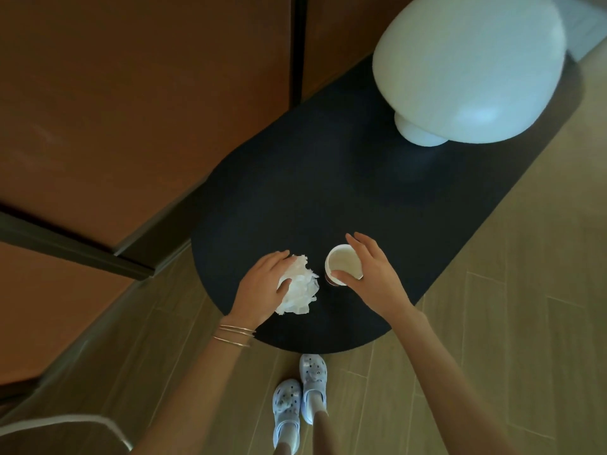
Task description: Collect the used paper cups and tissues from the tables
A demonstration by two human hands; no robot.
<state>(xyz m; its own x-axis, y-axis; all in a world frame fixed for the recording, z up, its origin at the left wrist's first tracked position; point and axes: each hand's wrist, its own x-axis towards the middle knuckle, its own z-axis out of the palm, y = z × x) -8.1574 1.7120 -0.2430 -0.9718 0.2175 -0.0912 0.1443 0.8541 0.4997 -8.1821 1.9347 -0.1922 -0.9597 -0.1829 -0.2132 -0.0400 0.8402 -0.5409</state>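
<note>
**Both hands closing on the litter**

On the dark worktop (328, 198), the left hand (262, 287) curls round the crumpled tissue (300, 289); at three o'clock, the right hand (371, 274) pinches the paper cup (341, 262). Next, probably lift both clear together.

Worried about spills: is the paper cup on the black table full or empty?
Empty, it seems: looking down into the cup, only its white inside shows, with no drink visible.

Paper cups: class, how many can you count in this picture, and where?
1. The paper cup is at the near end of the dark table, held by the right hand, right of the tissue. Another nested under it may be hidden.
</note>
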